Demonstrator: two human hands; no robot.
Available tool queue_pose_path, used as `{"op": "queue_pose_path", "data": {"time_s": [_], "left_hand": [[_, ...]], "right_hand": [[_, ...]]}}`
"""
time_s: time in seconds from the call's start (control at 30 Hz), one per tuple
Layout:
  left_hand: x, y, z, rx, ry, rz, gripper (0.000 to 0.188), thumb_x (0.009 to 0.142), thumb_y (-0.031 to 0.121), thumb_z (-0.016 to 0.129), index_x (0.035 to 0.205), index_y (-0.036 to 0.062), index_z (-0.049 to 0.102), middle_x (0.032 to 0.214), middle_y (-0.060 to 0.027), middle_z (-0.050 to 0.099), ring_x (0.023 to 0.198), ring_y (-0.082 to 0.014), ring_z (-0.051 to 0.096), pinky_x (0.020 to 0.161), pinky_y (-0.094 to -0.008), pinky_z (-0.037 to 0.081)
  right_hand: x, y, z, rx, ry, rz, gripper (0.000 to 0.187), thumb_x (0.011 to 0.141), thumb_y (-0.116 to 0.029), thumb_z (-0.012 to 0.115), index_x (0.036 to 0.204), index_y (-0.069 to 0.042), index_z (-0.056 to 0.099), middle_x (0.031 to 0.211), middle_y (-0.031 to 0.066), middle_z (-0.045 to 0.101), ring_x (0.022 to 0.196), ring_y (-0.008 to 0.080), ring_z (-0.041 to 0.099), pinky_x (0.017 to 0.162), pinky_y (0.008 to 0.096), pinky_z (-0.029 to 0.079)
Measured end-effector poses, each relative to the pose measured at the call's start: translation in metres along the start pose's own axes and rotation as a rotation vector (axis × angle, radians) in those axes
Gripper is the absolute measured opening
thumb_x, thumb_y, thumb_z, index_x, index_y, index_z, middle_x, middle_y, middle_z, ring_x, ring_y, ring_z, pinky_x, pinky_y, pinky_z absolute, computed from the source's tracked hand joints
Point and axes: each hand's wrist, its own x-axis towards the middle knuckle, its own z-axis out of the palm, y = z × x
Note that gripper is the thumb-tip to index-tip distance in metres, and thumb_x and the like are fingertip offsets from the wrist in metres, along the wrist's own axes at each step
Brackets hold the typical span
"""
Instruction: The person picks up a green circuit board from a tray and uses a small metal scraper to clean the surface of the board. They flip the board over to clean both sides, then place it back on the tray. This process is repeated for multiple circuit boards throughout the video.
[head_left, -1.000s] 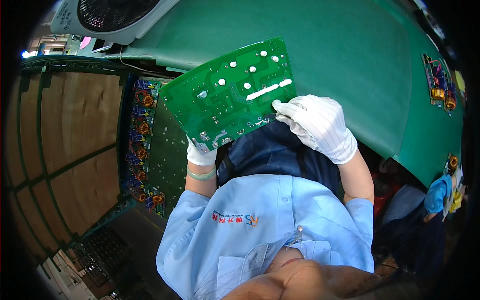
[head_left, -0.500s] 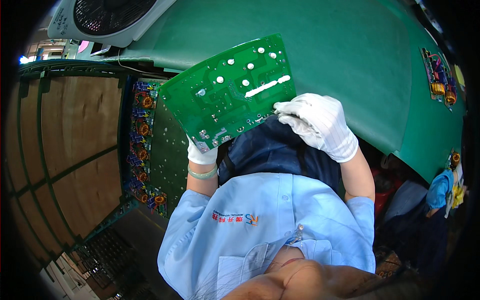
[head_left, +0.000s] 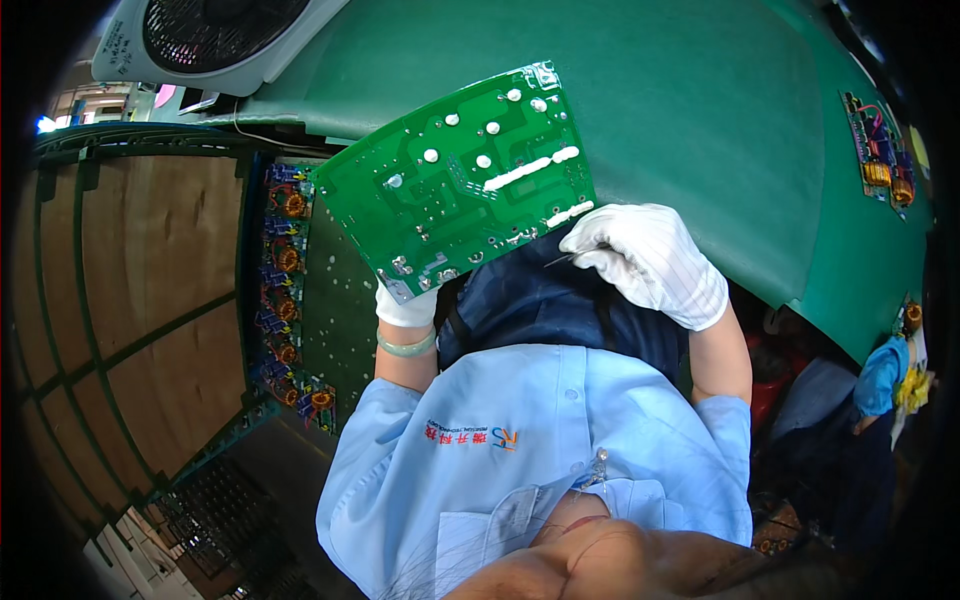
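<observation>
A green circuit board [head_left: 460, 180] is held up tilted over my lap, its solder side with white blobs and strips facing me. My left hand [head_left: 405, 304], in a white glove, grips it at the lower left corner; most of its fingers are hidden behind the board. Just off the board's lower right edge is my right hand [head_left: 645, 262], also gloved in white. Its fingers are pinched together on a thin dark pointed tool [head_left: 557, 261], whose tip sticks out to the left. The rest of that tool is hidden in the hand.
A green-covered bench [head_left: 700, 130] lies ahead, with a fan [head_left: 215, 35] at far left. Several populated circuit boards [head_left: 290, 260] line the left side beside a slatted wooden rack [head_left: 160, 280]. Another board [head_left: 878, 155] lies far right, near a person's blue sleeve [head_left: 880, 378].
My right hand has drawn back slightly down and right from the board, and the thin tool's tip now shows. The board has shifted a little left, uncovering a white strip on its right edge.
</observation>
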Motion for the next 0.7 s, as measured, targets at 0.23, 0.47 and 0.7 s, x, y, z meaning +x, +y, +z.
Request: {"op": "queue_pose_path", "data": {"time_s": [0.23, 0.47, 0.7], "left_hand": [[0.003, -0.003, 0.003, 0.031, 0.001, 0.022, 0.041, 0.102, 0.015, 0.054, 0.141, 0.0068, 0.048, 0.138, -0.0109, 0.057, 0.121, -0.023, 0.059, 0.099, -0.0396, 0.052], [0.005, -0.01, 0.007, 0.041, 0.0, 0.035, 0.041, 0.102, 0.016, 0.054, 0.141, 0.0068, 0.048, 0.137, -0.0109, 0.058, 0.121, -0.023, 0.059, 0.099, -0.0397, 0.052], [0.006, -0.011, 0.011, 0.05, -0.003, 0.044, 0.041, 0.102, 0.016, 0.054, 0.141, 0.0068, 0.048, 0.137, -0.0109, 0.058, 0.121, -0.023, 0.059, 0.099, -0.0397, 0.052]], "right_hand": [[-0.012, -0.007, 0.0, -0.319, 0.099, 0.259, 0.058, 0.064, -0.049, 0.087, 0.051, -0.01, 0.045, 0.051, 0.0084, 0.051, 0.048, 0.0284, 0.056, 0.046, 0.0378, 0.042], [-0.014, 0.014, -0.002, -0.313, 0.354, 0.253, 0.016, 0.078, -0.012, 0.08, 0.088, -0.007, 0.069, 0.078, 0.0066, 0.066, 0.068, 0.0222, 0.065, 0.06, 0.033, 0.05], [-0.023, 0.034, -0.001, 0.104, 0.792, 0.484, 0.019, 0.095, -0.004, 0.066, 0.113, 0.0, 0.064, 0.099, 0.0084, 0.07, 0.083, 0.0114, 0.066, 0.079, 0.0248, 0.054]]}}
